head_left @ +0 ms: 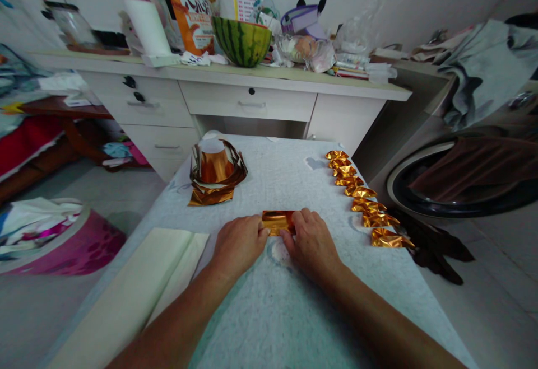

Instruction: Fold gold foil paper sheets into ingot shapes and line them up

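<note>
A small rectangle of shiny gold foil paper (278,222) lies at the middle of the cloth-covered table. My left hand (241,241) pinches its left end, thumb towards me. At the right end, my right hand (311,241) grips the same foil with thumb and fingers. Beyond my left hand stands a curled stack of gold foil sheets (216,167), with a loose flap at its front. Several folded gold foil pieces (360,192) form a slanting row along the table's right edge. Any fold under my fingers is hidden.
Cream paper (126,296) lies folded at the table's left. A pink bin (90,240) stands on the floor to the left. At the back, a counter (197,75) bears a cut watermelon (241,41) and an orange packet (191,10). A washing machine (420,106) is on the right.
</note>
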{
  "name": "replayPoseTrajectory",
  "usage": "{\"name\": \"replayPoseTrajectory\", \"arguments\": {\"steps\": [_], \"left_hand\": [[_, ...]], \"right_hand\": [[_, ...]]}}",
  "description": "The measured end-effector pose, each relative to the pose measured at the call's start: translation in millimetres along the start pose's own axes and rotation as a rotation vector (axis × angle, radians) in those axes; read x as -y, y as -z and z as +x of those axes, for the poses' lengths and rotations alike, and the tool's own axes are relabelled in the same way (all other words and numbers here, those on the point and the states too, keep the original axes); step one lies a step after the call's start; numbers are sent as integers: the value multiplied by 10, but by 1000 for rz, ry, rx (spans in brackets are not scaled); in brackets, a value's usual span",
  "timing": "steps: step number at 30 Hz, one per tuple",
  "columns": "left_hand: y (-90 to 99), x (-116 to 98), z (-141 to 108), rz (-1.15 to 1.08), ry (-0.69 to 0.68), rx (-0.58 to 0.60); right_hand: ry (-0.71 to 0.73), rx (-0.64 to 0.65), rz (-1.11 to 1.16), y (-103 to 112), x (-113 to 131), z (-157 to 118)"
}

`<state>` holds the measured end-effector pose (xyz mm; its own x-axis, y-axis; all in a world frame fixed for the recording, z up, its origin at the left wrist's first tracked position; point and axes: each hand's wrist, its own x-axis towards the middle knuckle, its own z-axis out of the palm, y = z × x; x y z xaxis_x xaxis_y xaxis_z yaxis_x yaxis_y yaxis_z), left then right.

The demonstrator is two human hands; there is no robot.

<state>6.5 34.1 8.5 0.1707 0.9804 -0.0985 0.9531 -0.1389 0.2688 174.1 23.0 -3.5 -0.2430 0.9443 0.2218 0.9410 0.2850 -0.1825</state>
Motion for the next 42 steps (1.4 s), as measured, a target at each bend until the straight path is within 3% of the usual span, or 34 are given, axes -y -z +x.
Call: {"name": "replayPoseTrajectory", "arguments": {"steps": [11, 22, 31, 42], "left_hand": [[29, -43, -25, 27, 15, 2], [47, -33, -20, 23, 15, 15], [56, -29, -24, 13, 13, 23], [40, -19, -34, -20, 16, 20]], "right_hand": [[-64, -3, -95, -35, 54, 28], [-83, 47, -38, 14, -20, -17], [-162, 67, 6, 116, -224, -51], [-114, 52, 106, 112, -456, -17]]}}
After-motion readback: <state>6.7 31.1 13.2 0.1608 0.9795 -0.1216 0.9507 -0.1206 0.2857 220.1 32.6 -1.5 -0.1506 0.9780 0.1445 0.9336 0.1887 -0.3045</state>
